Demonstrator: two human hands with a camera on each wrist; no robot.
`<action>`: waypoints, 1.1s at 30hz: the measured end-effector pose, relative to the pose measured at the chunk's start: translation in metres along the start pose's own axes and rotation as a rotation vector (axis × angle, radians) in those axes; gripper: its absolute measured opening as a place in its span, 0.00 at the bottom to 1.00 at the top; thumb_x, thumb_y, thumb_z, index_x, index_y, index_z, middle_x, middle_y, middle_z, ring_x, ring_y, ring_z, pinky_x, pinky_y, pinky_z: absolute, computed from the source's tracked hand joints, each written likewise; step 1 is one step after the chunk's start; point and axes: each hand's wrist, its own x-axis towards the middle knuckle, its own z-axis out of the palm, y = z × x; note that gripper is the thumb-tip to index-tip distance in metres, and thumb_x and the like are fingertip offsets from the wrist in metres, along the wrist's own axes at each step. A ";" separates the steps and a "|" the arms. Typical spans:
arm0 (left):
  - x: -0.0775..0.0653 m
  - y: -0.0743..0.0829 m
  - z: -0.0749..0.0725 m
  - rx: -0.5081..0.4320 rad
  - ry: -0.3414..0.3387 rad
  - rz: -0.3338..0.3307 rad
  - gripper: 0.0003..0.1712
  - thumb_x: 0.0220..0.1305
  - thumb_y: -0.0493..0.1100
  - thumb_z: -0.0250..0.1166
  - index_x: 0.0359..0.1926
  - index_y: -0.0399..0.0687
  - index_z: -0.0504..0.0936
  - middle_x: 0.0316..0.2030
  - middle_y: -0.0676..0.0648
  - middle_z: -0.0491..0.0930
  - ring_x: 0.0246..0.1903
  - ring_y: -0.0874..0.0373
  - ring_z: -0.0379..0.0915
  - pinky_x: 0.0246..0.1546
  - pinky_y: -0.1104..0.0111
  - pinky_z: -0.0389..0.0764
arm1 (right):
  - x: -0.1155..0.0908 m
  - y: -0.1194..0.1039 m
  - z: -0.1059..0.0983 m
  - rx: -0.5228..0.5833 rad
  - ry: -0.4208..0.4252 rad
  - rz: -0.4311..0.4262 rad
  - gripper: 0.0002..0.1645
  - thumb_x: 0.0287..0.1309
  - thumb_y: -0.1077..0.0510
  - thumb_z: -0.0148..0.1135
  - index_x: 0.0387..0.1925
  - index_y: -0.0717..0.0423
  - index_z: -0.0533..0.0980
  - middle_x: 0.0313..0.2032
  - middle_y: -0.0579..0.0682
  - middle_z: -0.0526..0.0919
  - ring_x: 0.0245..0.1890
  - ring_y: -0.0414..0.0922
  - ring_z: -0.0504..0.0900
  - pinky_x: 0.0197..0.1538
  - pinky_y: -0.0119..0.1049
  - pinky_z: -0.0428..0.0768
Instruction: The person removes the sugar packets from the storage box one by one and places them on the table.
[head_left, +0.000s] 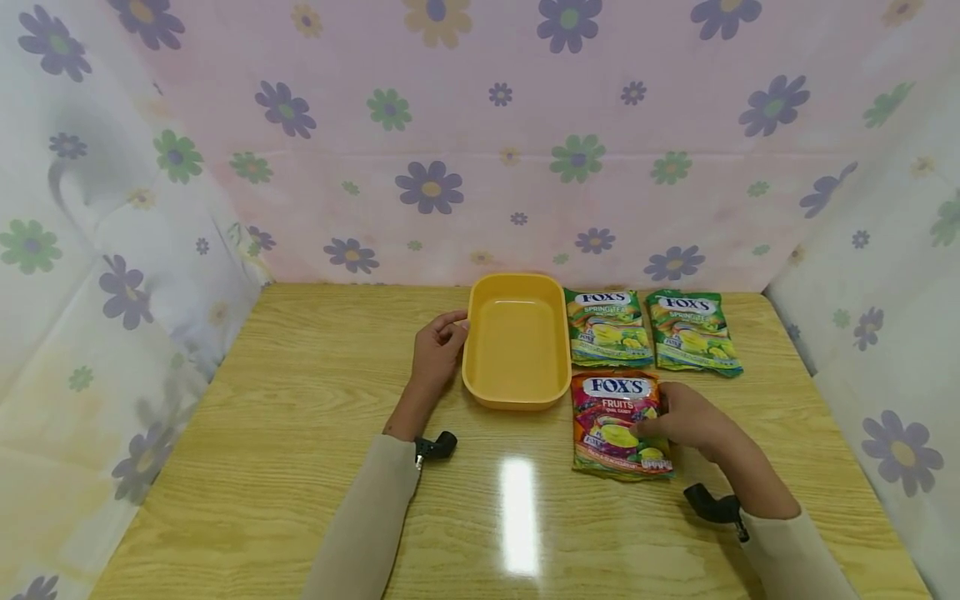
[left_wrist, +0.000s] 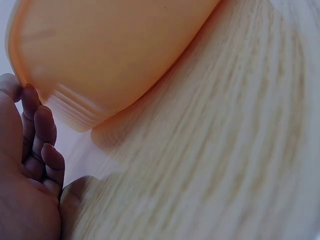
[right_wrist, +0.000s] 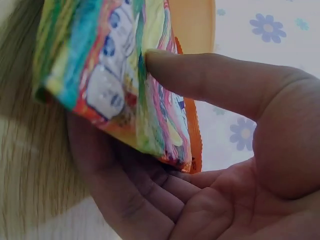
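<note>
A yellow plastic tray (head_left: pixel 517 350) stands near the back of the table. My left hand (head_left: pixel 437 354) pinches its left rim between thumb and fingers; in the left wrist view the fingertips (left_wrist: pixel 44 117) meet the edge of the tray (left_wrist: pixel 110 50). With my right hand (head_left: pixel 693 425) I grip the right side of a red and purple bag of Fox's Fruits candy (head_left: pixel 615 417). The right wrist view has the thumb (right_wrist: pixel 200 75) on the front of the candy bag (right_wrist: pixel 115 65) and the other fingers curled beneath it.
Two green bags of Fox's Spring Tea candy lie right of the tray, the nearer bag (head_left: pixel 607 329) beside its wall and the other bag (head_left: pixel 693 333) farther right. Flowered cloth (head_left: pixel 525 192) encloses the back and sides of the wooden table (head_left: pixel 315 400).
</note>
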 end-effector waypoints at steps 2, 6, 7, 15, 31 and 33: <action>0.000 0.000 -0.001 -0.007 -0.005 -0.002 0.14 0.76 0.41 0.67 0.57 0.41 0.87 0.25 0.54 0.82 0.28 0.61 0.74 0.33 0.73 0.75 | -0.002 -0.002 -0.002 -0.061 0.023 0.010 0.40 0.62 0.55 0.77 0.63 0.77 0.70 0.52 0.65 0.83 0.48 0.55 0.83 0.49 0.49 0.84; 0.000 0.000 -0.002 -0.015 -0.023 0.006 0.15 0.76 0.43 0.67 0.59 0.42 0.86 0.27 0.53 0.84 0.30 0.59 0.77 0.36 0.72 0.77 | -0.008 -0.006 -0.009 -0.196 0.090 0.012 0.38 0.65 0.49 0.74 0.60 0.77 0.73 0.49 0.68 0.84 0.48 0.60 0.84 0.46 0.52 0.84; 0.001 0.000 -0.003 -0.016 -0.025 0.010 0.16 0.76 0.43 0.67 0.59 0.43 0.86 0.27 0.53 0.84 0.31 0.58 0.78 0.37 0.72 0.77 | -0.009 -0.006 -0.011 -0.223 0.112 0.005 0.36 0.66 0.48 0.73 0.58 0.77 0.74 0.48 0.67 0.85 0.47 0.60 0.84 0.45 0.52 0.84; 0.002 0.000 -0.002 -0.044 -0.023 0.015 0.15 0.77 0.43 0.67 0.59 0.44 0.85 0.29 0.52 0.84 0.32 0.58 0.78 0.39 0.72 0.79 | -0.012 -0.004 -0.016 -0.237 0.287 -0.065 0.24 0.75 0.49 0.62 0.53 0.70 0.76 0.44 0.65 0.85 0.38 0.55 0.84 0.35 0.46 0.81; -0.001 0.005 -0.013 0.070 -0.067 0.041 0.19 0.79 0.49 0.64 0.62 0.44 0.83 0.34 0.43 0.83 0.35 0.51 0.79 0.39 0.68 0.81 | 0.014 0.004 -0.020 -0.235 0.788 -0.337 0.17 0.73 0.61 0.63 0.55 0.70 0.79 0.42 0.66 0.85 0.42 0.62 0.84 0.45 0.57 0.82; -0.002 0.009 -0.022 0.175 -0.074 0.053 0.21 0.80 0.52 0.62 0.63 0.44 0.82 0.38 0.41 0.84 0.37 0.50 0.80 0.39 0.65 0.82 | 0.018 0.004 -0.022 -0.237 0.827 -0.376 0.20 0.72 0.61 0.63 0.59 0.71 0.78 0.48 0.69 0.84 0.48 0.66 0.83 0.50 0.64 0.79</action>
